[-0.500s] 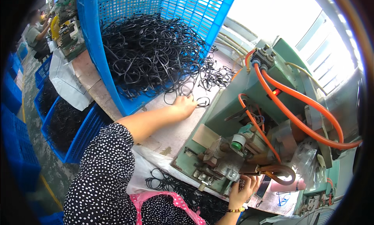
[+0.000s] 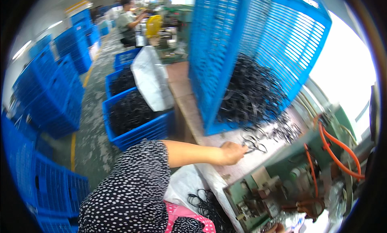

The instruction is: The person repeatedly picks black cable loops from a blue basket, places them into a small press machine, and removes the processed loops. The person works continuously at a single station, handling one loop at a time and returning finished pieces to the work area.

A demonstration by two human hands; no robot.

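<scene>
My left hand (image 2: 233, 153) reaches over the pale worktop, its fingers closed at the edge of some thin black looped cords (image 2: 254, 145). The fingertips are slightly blurred, but they appear to pinch one of these loops. Just beyond, a heap of the same cords (image 2: 254, 94) fills a blue plastic crate (image 2: 217, 67) lying on its side, some spilling onto the worktop. Only a bit of my right hand (image 2: 277, 228) shows at the lower edge, below the green machine (image 2: 258, 209); its fingers are blurred and largely cut off.
Orange air hoses (image 2: 338, 146) curve over the machine at right. More black cords (image 2: 205, 204) lie by my lap near white sheeting (image 2: 187, 180). Blue crates of cords (image 2: 139, 130) stand on the floor at left, with stacked crates (image 2: 52, 96) farther off. A person (image 2: 128, 23) sits at another machine.
The view has swung left, showing more aisle and crates; the machine has shifted toward the lower right. My left hand stays near the crate mouth, while my right hand has mostly left the picture.
</scene>
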